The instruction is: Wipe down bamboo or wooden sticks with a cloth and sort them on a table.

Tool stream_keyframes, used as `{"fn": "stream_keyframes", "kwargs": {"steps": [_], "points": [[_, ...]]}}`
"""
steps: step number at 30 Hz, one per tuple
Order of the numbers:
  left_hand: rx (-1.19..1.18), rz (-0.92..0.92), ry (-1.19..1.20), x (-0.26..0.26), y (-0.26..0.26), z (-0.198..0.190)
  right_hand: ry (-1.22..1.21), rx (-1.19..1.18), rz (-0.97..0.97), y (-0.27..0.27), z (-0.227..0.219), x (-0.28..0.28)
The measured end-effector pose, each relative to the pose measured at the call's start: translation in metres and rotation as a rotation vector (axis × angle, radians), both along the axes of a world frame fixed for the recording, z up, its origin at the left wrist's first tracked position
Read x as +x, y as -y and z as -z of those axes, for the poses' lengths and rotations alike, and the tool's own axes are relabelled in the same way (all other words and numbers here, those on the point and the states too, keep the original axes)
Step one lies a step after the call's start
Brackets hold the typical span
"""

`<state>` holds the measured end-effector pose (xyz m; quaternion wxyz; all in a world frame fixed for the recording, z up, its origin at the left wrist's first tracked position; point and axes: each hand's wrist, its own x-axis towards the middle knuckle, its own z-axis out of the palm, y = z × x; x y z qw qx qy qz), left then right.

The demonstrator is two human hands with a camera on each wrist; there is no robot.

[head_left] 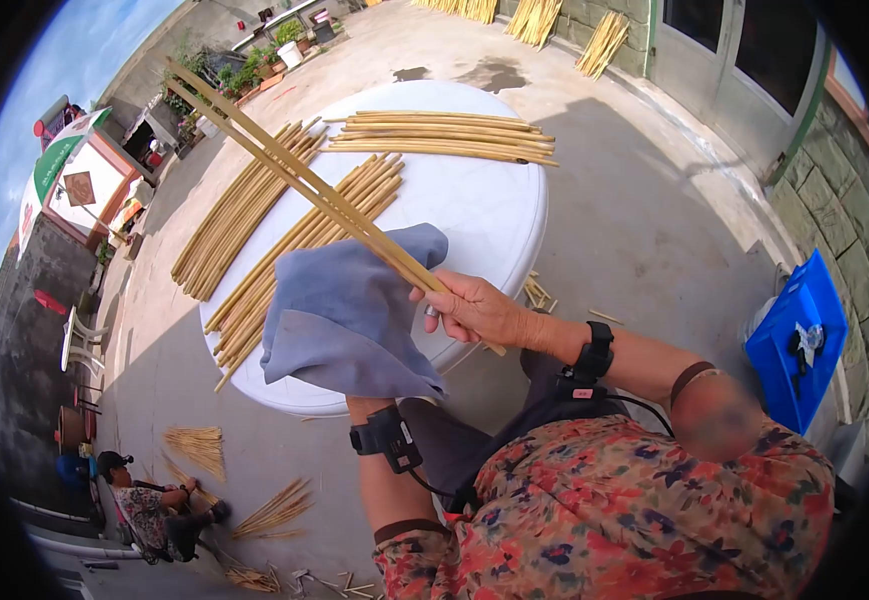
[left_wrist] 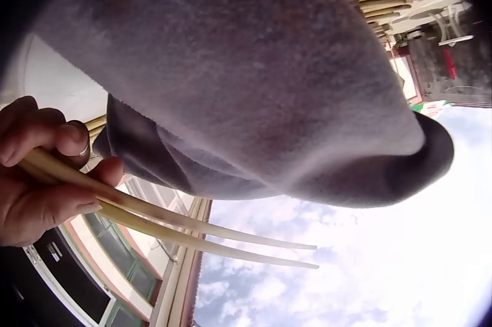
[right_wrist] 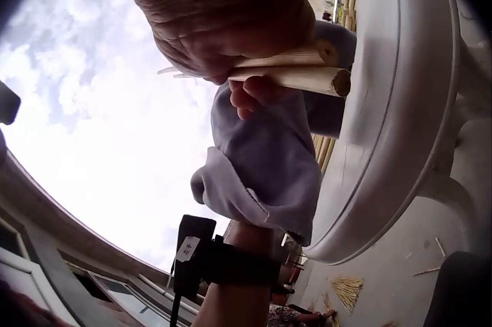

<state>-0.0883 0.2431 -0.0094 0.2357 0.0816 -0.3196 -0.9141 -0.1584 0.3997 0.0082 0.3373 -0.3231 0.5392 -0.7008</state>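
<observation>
My right hand [head_left: 479,308] grips two long, slender yellow sticks [head_left: 299,175] near their lower ends, fingers and thumb wrapped round them. The sticks slant up and away to the far left, above the table; in the right wrist view their cut ends [right_wrist: 338,81] stick out beside the palm. A grey-blue cloth [head_left: 349,315] drapes over my left hand and hides its fingers, so I cannot tell how they lie under it. In the head view the cloth overlaps the sticks just beyond the right hand. Beneath, a round white table [head_left: 484,220] carries several rows of similar sticks [head_left: 244,215].
More sticks lie crosswise [head_left: 444,135] at the table's far side. At the lower left a seated person [head_left: 159,505] works among stick bundles [head_left: 194,450] on the ground. A blue crate [head_left: 799,340] stands to the right. Further bundles [head_left: 604,45] lean by the wall.
</observation>
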Motion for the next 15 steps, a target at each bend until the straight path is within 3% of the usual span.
{"fn": "stream_keyframes", "kwargs": {"steps": [5, 11, 15], "points": [[-0.113, 0.099, 0.068, 0.0, -0.001, 0.038, -0.081, 0.139, 0.023, -0.001, 0.018, -0.003], [-0.207, 0.09, 0.082, -0.012, 0.003, 0.018, -0.133, 0.172, 0.046, -0.001, 0.015, -0.01], [-0.321, 0.07, 0.175, -0.024, 0.005, 0.039, -0.102, 0.222, -0.047, 0.007, 0.017, -0.017]]}}
